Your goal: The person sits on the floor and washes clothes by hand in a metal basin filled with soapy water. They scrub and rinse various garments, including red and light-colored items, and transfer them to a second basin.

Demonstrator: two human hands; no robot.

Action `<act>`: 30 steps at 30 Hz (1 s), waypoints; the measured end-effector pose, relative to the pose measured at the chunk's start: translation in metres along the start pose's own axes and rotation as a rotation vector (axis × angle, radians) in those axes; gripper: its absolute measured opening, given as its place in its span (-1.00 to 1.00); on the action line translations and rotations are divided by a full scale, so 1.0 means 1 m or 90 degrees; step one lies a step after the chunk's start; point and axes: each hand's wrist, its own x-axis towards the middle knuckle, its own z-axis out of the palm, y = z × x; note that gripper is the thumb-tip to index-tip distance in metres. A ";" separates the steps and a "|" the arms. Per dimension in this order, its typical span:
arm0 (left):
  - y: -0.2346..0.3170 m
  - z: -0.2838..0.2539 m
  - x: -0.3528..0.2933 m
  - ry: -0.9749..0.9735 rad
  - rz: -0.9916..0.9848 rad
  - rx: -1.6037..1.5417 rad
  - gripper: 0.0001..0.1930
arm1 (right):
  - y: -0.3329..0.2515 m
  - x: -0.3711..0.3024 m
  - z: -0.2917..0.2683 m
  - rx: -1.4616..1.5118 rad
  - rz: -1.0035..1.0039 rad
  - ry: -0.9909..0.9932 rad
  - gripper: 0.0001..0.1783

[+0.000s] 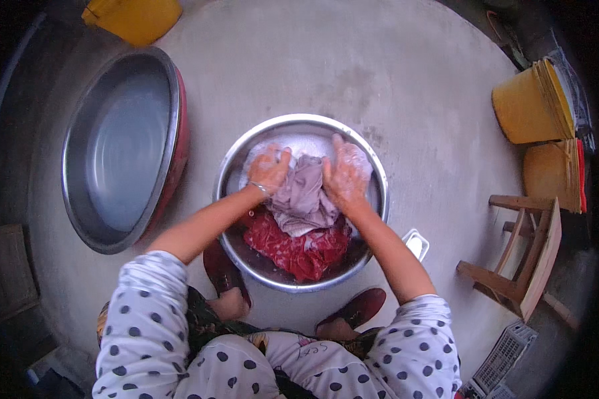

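Observation:
A round steel basin (299, 287) stands on the floor in front of me, with white suds in its far part. A crumpled mauve cloth (304, 199) lies in the middle, over a wet red cloth (293, 249) in the near part. My left hand (270, 169), with a bracelet at its wrist, is at the left side of the mauve cloth, thumb apart from the sudsy fingers. My right hand (348, 175) is at its right side, fingers stretched toward the far rim and thumb by the cloth. Suds cover its back. Some fingertips are hidden by foam.
A large oval tub (123, 146) with a red outside stands at the left. Yellow buckets (532, 103) are at the right and another yellow container (133, 20) at the far left. A wooden stool (522, 266), a small white dish (416, 245) and a grey crate (502, 359) lie right.

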 end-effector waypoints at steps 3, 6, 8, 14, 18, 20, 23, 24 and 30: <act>-0.077 0.037 0.018 -0.240 -0.134 -0.356 -0.25 | 0.023 -0.009 0.040 0.182 0.200 -0.131 -0.32; -0.041 0.033 0.015 -0.383 -0.254 -0.740 -0.28 | 0.023 0.009 0.044 0.652 0.291 -0.253 -0.26; 0.010 -0.001 -0.001 -0.340 -0.182 -0.822 -0.30 | 0.009 0.012 0.031 0.886 0.308 -0.328 -0.30; 0.007 -0.052 -0.015 -0.186 0.132 -0.642 -0.56 | -0.024 -0.013 -0.010 0.697 0.015 -0.180 -0.63; 0.018 -0.047 -0.070 -0.023 0.391 -0.203 -0.55 | -0.018 -0.053 0.000 0.319 -0.177 0.020 -0.71; 0.002 -0.027 -0.091 0.054 0.440 -0.219 -0.50 | -0.015 -0.083 0.023 0.186 -0.263 0.073 -0.71; -0.007 -0.020 -0.125 0.025 0.414 -0.212 -0.68 | -0.012 -0.133 0.064 0.253 -0.335 0.166 -0.61; -0.013 -0.021 -0.121 -0.018 0.452 -0.187 -0.70 | -0.007 -0.132 0.072 0.241 -0.357 0.186 -0.64; -0.010 0.014 -0.081 -0.040 0.206 -0.355 -0.66 | 0.001 -0.104 0.096 0.159 -0.388 0.211 -0.86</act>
